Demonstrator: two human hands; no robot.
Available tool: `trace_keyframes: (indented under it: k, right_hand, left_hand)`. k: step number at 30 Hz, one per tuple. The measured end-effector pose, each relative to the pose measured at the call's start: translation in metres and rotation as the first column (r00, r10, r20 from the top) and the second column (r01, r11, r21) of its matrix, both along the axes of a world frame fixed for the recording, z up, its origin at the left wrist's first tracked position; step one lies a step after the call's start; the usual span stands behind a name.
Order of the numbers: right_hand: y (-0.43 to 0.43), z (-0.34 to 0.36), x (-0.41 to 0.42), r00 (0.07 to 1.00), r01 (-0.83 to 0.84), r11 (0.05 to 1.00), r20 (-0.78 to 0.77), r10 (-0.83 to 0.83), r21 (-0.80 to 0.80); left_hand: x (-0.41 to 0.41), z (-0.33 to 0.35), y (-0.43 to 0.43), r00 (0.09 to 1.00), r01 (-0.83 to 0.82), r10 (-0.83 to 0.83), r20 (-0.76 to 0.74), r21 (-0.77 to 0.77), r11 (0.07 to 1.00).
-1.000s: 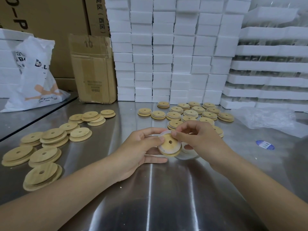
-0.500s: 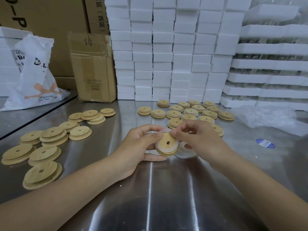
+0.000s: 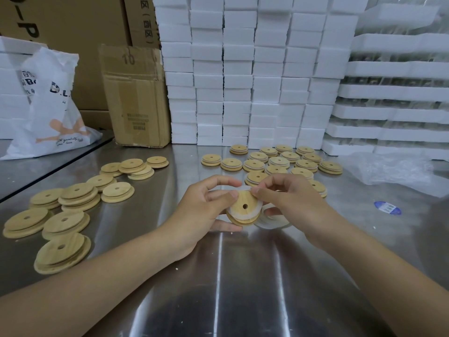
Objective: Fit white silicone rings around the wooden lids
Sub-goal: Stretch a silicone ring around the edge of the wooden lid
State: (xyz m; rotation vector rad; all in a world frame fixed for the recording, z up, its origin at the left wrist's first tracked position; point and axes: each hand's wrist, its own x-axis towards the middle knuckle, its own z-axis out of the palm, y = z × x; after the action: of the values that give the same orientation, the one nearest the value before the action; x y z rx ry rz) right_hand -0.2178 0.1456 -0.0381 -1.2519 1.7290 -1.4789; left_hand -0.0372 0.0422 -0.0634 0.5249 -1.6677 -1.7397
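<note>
A round wooden lid (image 3: 244, 210) with a centre hole is held tilted just above the steel table (image 3: 218, 276). My left hand (image 3: 204, 210) grips its left edge, thumb on the top face. My right hand (image 3: 289, 203) pinches a white silicone ring (image 3: 258, 207) at the lid's upper right rim; the ring lies partly round the lid. More white rings (image 3: 274, 223) sit under my right hand, mostly hidden. Bare lids (image 3: 73, 198) lie spread at the left. Ringed lids (image 3: 279, 162) are grouped behind my hands.
Stacked white foam blocks (image 3: 243, 69) wall off the back. A cardboard box (image 3: 136, 96) and a white printed bag (image 3: 51, 105) stand at the back left. Clear plastic wrap (image 3: 398, 171) and a blue sticker (image 3: 387, 207) lie to the right.
Both hands have turned the lid slightly and worked the ring further round its rim. The lid has stayed at the same spot.
</note>
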Motion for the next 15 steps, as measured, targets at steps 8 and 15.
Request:
trace_keyframes:
  k: [8, 15]
  right_hand:
    - [-0.002, -0.001, -0.007, 0.999, -0.029, 1.000, 0.026, 0.030, -0.004]
    - [0.001, 0.004, -0.011, 0.994, -0.086, 0.996, 0.059, 0.087, -0.016]
  left_hand:
    - [0.001, 0.000, -0.002, 1.000, 0.015, -0.014, 0.013, -0.031, 0.999]
    - [0.001, 0.000, -0.003, 0.999, -0.036, 0.035, -0.017, -0.070, 0.997]
